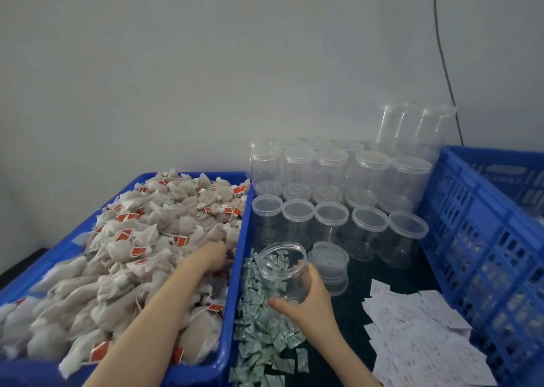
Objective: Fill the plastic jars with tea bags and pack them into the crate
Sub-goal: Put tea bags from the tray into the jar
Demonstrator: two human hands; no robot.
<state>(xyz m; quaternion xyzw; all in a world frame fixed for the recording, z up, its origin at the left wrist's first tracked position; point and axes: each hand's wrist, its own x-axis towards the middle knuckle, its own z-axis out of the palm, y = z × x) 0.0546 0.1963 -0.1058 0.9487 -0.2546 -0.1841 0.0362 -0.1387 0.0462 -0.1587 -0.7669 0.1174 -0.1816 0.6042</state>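
My right hand [306, 301] grips an open, empty clear plastic jar [284, 272], tilted toward the left, just right of the blue tray's [232, 313] wall. My left hand [213, 257] reaches into that tray and its fingers dig into the heap of beige tea bags [141, 257] with red tags; I cannot see whether it holds any. A loose clear lid [329, 258] sits right behind the held jar. The blue slotted crate [482, 239] stands at the right.
Several lidded empty jars [335, 198] stand in rows and stacks at the back by the wall. Small green sachets [265, 333] lie piled beside the tray, and white paper slips [418, 333] are spread on the dark tabletop near the crate.
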